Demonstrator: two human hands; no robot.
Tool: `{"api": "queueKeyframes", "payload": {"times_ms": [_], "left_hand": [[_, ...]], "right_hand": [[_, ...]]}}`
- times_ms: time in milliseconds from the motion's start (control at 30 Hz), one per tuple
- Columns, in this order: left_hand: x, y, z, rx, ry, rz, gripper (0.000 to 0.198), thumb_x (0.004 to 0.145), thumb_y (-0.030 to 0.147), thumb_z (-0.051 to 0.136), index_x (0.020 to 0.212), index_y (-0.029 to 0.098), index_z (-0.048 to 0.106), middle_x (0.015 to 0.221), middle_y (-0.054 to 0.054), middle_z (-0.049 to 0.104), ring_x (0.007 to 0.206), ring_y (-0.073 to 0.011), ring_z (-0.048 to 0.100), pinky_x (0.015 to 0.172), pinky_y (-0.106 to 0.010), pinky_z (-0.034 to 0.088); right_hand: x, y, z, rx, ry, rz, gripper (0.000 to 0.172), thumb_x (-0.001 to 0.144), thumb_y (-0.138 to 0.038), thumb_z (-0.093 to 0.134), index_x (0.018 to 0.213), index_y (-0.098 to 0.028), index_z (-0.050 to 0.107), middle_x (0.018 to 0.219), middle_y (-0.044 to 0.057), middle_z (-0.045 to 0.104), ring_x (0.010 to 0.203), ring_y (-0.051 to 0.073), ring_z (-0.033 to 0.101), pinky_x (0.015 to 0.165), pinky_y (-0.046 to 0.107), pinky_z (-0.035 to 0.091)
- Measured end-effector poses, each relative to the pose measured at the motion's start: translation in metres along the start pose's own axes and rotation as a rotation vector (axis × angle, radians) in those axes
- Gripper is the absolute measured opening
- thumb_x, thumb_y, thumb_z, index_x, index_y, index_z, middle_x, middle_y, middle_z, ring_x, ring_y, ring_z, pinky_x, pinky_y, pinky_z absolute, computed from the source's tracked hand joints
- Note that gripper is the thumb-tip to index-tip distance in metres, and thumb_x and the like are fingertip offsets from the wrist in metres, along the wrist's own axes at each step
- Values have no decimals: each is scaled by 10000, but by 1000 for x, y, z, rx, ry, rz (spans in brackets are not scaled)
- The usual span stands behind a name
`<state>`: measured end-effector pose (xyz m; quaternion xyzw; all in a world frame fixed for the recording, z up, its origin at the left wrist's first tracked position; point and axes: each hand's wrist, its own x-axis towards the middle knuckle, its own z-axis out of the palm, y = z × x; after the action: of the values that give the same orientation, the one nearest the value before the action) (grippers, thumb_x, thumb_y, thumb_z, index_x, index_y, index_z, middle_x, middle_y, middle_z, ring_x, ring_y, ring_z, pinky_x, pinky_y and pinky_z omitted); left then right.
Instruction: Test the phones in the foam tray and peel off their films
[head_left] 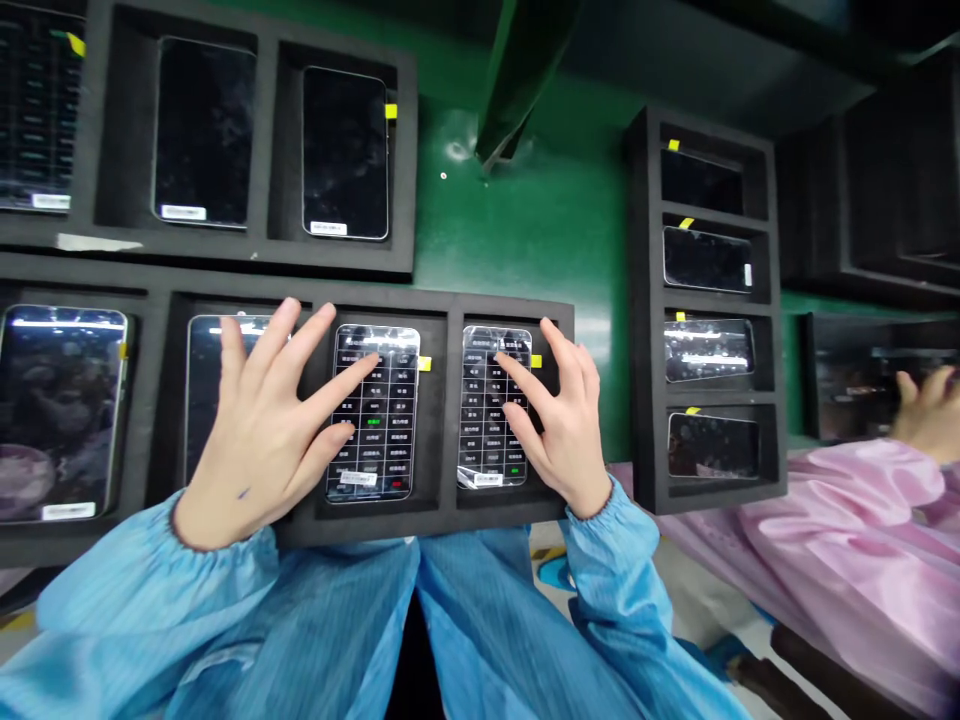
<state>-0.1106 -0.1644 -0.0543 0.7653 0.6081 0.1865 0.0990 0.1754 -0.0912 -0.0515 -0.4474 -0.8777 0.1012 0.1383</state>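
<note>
Two lit smartphones lie face up in a black foam tray (pixel 510 510), each showing a grid of text buttons. Over the left smartphone (pixel 390 440), my left hand (pixel 262 430) is spread, its index fingertip at the upper part of the screen and its thumb near the left edge. My right hand (pixel 566 420) has its fingers apart over the right smartphone (pixel 484 430), index fingertip at the upper screen. Neither hand grips anything. Whether the fingertips press the glass I cannot tell. A dark-screened smartphone (pixel 201 390) is partly hidden behind my left hand.
Another foam tray (pixel 259 250) with dark phones (pixel 345 150) stands behind. On the right, a foam tray (pixel 645 330) holds several phones with yellow tabs. A green post (pixel 517 80) rises from the green table (pixel 555 230). A co-worker's hand (pixel 926 415) and pink sleeve (pixel 862 500) are at far right.
</note>
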Motion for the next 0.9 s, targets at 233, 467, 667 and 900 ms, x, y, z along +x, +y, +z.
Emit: {"api": "queueKeyframes", "payload": {"times_ms": [233, 467, 667, 900], "left_hand": [[1, 3, -1, 22, -41, -10, 534, 968, 373, 371, 1488, 405, 256, 1644, -36, 102, 1522, -356, 106, 1190, -684, 60], [1, 5, -1, 17, 56, -47, 521, 980, 472, 260, 1488, 362, 303, 1638, -36, 138, 1523, -331, 127, 1217, -646, 20], [-2, 1, -1, 8, 85, -49, 515, 984, 455, 237, 1478, 350, 340, 1634, -36, 157, 1523, -327, 128, 1219, -641, 19], [0, 3, -1, 33, 75, -48, 507, 983, 409, 289, 1484, 343, 327, 1632, -50, 160, 1524, -329, 118, 1214, -649, 17]], "right_hand": [[0, 0, 0, -43, -22, 12, 408, 981, -367, 470, 1370, -253, 511, 1568, 120, 317, 1437, 285, 334, 1202, 543, 236], [-2, 2, 2, 43, 13, 60, 489, 978, -368, 451, 1451, -262, 384, 1581, 110, 285, 1442, 301, 329, 1191, 545, 258], [-1, 2, 3, 65, 30, 58, 483, 977, -338, 453, 1442, -224, 387, 1554, 137, 321, 1414, 300, 363, 1173, 537, 293], [-2, 3, 3, 25, 52, 78, 388, 981, -316, 441, 1355, -224, 487, 1543, 124, 343, 1412, 308, 364, 1157, 541, 322]]}}
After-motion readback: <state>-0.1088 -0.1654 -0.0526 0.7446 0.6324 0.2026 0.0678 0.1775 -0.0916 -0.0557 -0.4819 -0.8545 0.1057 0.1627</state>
